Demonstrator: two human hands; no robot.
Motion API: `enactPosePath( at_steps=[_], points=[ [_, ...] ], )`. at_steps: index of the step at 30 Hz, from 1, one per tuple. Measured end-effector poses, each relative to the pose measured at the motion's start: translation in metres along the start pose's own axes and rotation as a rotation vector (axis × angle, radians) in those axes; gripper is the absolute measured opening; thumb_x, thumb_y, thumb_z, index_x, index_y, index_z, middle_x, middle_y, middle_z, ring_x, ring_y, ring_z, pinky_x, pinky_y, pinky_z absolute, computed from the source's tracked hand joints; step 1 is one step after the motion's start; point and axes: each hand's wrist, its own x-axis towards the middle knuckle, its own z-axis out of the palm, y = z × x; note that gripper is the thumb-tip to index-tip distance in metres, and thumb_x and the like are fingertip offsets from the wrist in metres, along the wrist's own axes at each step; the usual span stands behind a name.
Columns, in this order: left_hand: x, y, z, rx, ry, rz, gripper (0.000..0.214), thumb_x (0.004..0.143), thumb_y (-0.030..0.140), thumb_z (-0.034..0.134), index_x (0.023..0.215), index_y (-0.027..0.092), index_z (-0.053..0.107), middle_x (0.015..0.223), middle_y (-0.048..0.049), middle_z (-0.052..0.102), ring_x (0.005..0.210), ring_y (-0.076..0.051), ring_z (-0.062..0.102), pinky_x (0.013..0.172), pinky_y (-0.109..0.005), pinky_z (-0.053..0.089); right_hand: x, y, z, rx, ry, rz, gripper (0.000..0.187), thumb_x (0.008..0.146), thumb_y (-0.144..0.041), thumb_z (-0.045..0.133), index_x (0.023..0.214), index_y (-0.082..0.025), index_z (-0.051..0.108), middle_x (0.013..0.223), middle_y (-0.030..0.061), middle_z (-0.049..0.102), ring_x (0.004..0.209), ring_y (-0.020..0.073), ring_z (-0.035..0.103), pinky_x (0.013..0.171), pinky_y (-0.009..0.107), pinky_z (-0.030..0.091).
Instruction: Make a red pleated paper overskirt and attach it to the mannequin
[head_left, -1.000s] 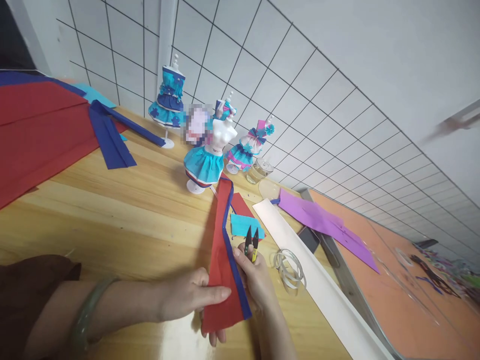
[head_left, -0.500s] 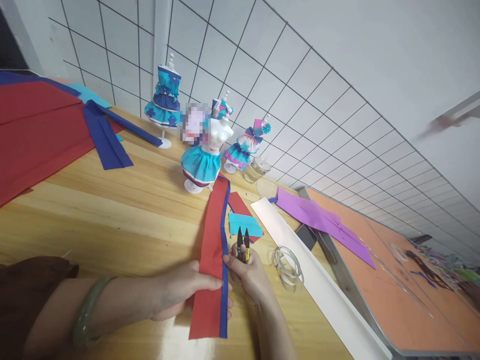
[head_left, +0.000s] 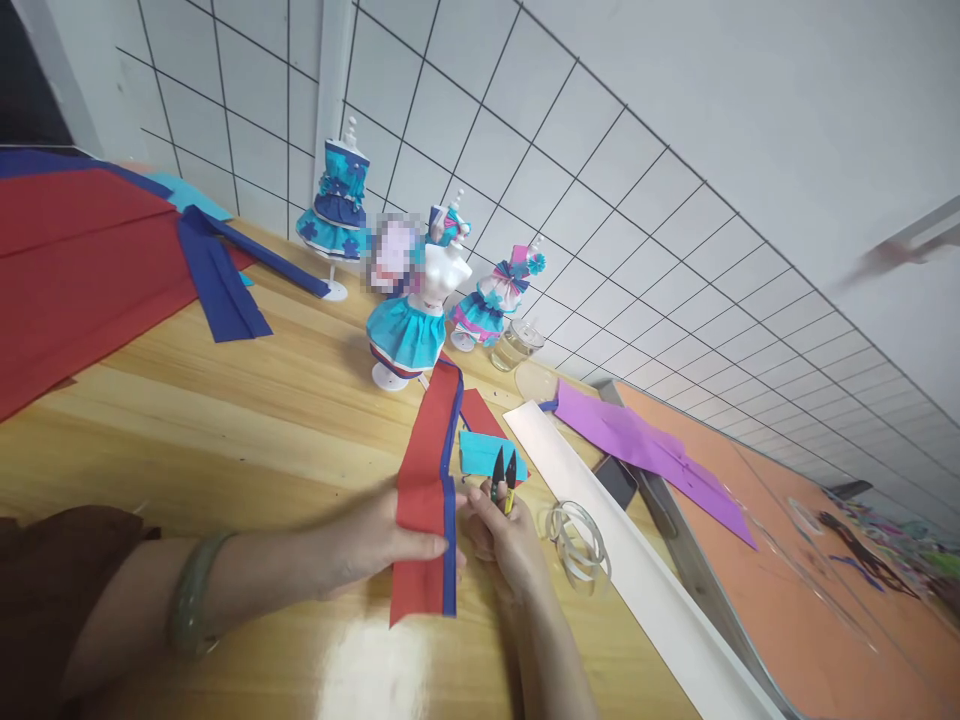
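My left hand [head_left: 375, 545] is closed on a long red strip [head_left: 424, 455] with a dark blue edging along its right side. The thumb lies on top near the blue edge, and the fingers are partly hidden underneath. Just right of the strip, my right hand [head_left: 506, 535] holds small thread snips [head_left: 505, 480], their two dark blades pointing up and away and spread apart. Its thumb and forefinger sit beside the blue edge, and I cannot tell whether they touch it. The strip's far end reaches the base of a small mannequin [head_left: 406, 330] in a turquoise skirt.
Two more dressed mini mannequins [head_left: 341, 200] [head_left: 499, 290] stand by the tiled wall. A glass [head_left: 517, 345], a turquoise piece [head_left: 480, 452], a white board [head_left: 600, 530], tape rolls [head_left: 577, 540], a phone [head_left: 615, 482] and purple material [head_left: 645, 450] lie to the right. Large red sheets [head_left: 82, 270] cover the left.
My right hand has come off the strip's blue edge and moved slightly right with the snips. The strip's near end has shifted up and away, still in my left hand.
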Motion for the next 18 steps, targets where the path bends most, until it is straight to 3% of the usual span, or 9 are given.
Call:
enactPosePath(
  at_steps=[5,9,14,18],
  points=[
    [0.017,0.010,-0.021,0.181,0.154,0.195,0.046,0.073,0.033,0.070,0.116,0.021,0.060,0.112,-0.0065,0.069,0.104,-0.024,0.063,0.095,-0.040,0.046,-0.002,0.002,0.000,-0.018,-0.078,-0.077,0.042,0.078,-0.053,0.063,0.064,-0.021,0.039,0.041,-0.0120,0.025,0.037,0.0041,0.015,0.038,0.022,0.009],
    [0.025,0.012,-0.034,0.340,0.304,0.285,0.040,0.070,0.033,0.071,0.107,0.019,0.065,0.109,-0.0058,0.070,0.104,-0.026,0.063,0.095,-0.037,0.046,-0.002,0.006,0.004,-0.074,-0.116,-0.113,0.041,0.074,-0.051,0.067,0.065,-0.022,0.038,0.045,-0.0114,0.029,0.038,0.0044,0.018,0.039,0.022,0.013],
    [0.026,0.009,-0.037,0.418,0.297,0.308,0.044,0.070,0.031,0.071,0.111,0.019,0.062,0.110,-0.0067,0.069,0.100,-0.025,0.064,0.092,-0.036,0.047,0.000,0.007,0.012,-0.174,-0.003,-0.121,0.043,0.065,-0.045,0.074,0.066,-0.023,0.038,0.052,-0.0090,0.040,0.042,0.0055,0.024,0.041,0.022,0.018],
    [0.025,0.007,-0.036,0.471,0.288,0.284,0.050,0.070,0.032,0.071,0.117,0.019,0.058,0.110,-0.0074,0.069,0.100,-0.025,0.063,0.090,-0.036,0.048,0.001,0.008,0.013,-0.243,0.031,-0.132,0.038,0.069,-0.041,0.071,0.066,-0.023,0.038,0.050,-0.0097,0.035,0.044,0.0066,0.025,0.043,0.022,0.018]
  ],
)
